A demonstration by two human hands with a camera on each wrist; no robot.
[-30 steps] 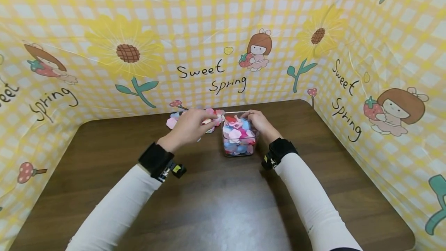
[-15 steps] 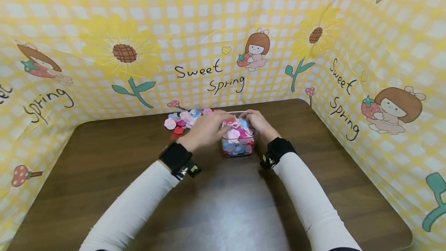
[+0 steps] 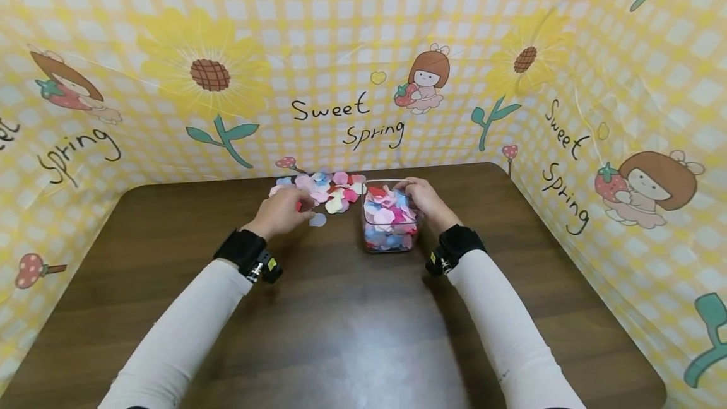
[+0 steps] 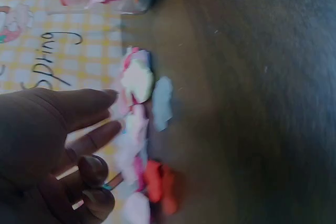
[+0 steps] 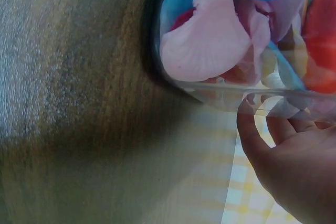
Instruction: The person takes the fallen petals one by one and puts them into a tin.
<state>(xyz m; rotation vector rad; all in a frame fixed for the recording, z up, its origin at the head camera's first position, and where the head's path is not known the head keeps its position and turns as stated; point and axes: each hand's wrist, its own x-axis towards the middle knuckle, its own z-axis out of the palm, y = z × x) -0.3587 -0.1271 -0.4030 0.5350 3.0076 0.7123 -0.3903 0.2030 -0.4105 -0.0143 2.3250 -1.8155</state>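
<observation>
My left hand (image 3: 282, 212) covers part of petal pile (image 3: 331, 189), fingers loose, holding nothing. My right hand (image 3: 421, 197) grips clear box (image 3: 390, 237) rim; fingertips hidden.

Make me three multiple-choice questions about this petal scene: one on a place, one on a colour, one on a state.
1. Where is the loose petal pile relative to the clear container?
A. To its left
B. To its right
C. Inside it

2. What colour is the table?
A. White
B. Dark brown
C. Green

3. What is the right hand doing?
A. Lying flat on the table
B. Holding the container's rim
C. Lifting the container high

Answers: 1 A, the pile lies near the left hand; 2 B, wood-grain brown; 3 B, fingers curl on the rim.
</observation>
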